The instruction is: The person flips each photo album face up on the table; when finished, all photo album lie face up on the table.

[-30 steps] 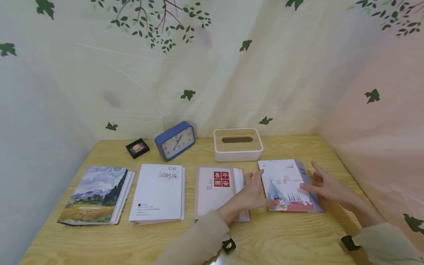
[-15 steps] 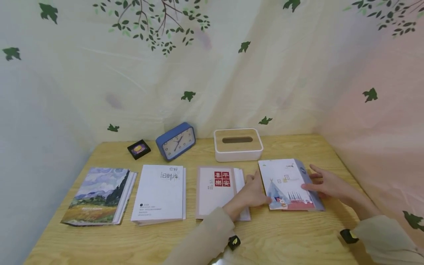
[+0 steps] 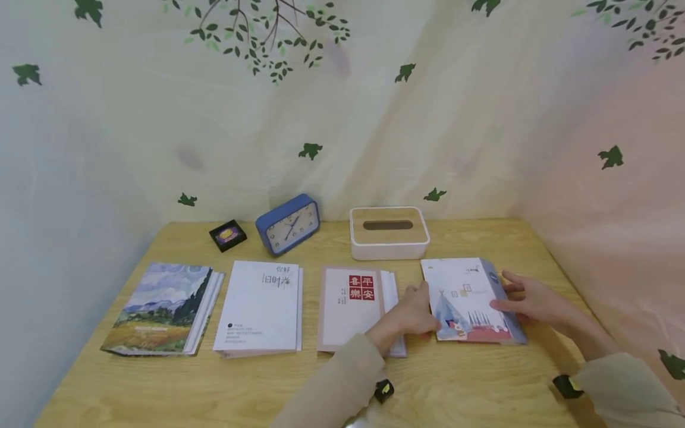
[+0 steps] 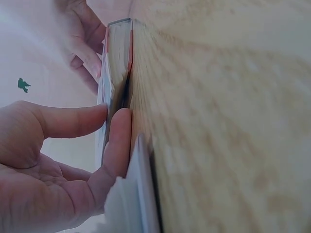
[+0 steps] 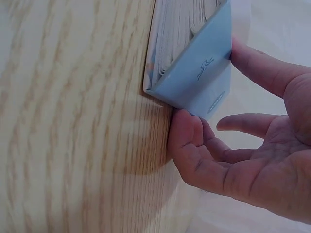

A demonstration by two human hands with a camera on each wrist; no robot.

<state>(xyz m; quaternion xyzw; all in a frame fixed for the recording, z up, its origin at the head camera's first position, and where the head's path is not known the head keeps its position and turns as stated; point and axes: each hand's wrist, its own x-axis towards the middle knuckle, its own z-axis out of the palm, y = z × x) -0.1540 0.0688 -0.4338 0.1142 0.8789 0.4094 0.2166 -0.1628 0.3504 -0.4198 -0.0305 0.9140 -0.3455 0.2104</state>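
A book point(image 3: 455, 285) with a white cover, a tent drawing and a blue spine lies flat at the right of the table. My left hand point(image 3: 408, 314) pinches its left edge, thumb point(image 4: 73, 121) on the cover and a finger point(image 4: 120, 138) low against the page side. At the opposite side, my right hand point(image 3: 537, 304) grips the blue spine point(image 5: 204, 73). Its thumb point(image 5: 262, 68) presses the upper edge while curled fingers point(image 5: 194, 155) touch the lower edge by the tabletop. Just under my left wrist lies a pinkish book point(image 3: 342, 321) with red squares, partly hidden.
Further left lie a white book point(image 3: 257, 309) and a book with a painted landscape point(image 3: 160, 309). Along the back stand a blue clock point(image 3: 289, 226), a white tissue box point(image 3: 389, 252) with a wooden top, and a small black box point(image 3: 228, 236). Curtains point(image 3: 342, 148) enclose the table point(image 3: 257, 386).
My left hand has drawn in from over the cover to the book's left edge, its fingers closing there. The right hand's fingers have come in against the spine. The book has stayed in place.
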